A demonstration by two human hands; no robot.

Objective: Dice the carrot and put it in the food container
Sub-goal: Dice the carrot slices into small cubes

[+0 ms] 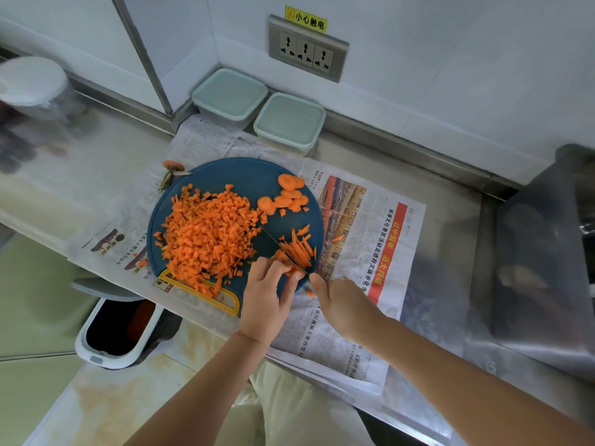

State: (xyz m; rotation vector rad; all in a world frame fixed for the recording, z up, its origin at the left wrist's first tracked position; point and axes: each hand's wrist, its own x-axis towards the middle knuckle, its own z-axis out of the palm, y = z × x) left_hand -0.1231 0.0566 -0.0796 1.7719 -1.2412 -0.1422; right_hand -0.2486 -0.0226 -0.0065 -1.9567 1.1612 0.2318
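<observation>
A round blue cutting board (244, 175) lies on newspaper. A big heap of diced carrot (209, 233) covers its left half. Several round carrot slices (286, 194) sit at its far right, and a bunch of carrot strips (301, 247) lies at its near right. My left hand (269, 294) holds the near end of the strips with curled fingers. My right hand (341, 304) grips a knife (283, 249), its thin blade lying across the strips. Two lidded pale-green food containers (230, 94) (289, 122) stand against the back wall.
A carrot top (174, 167) lies just off the board's far left. An open white waste bin (119, 329) stands below the counter edge. A wall socket (307, 49) is above the containers. A blurred grey box (544, 262) stands at the right and a blurred jar (32, 88) at the far left.
</observation>
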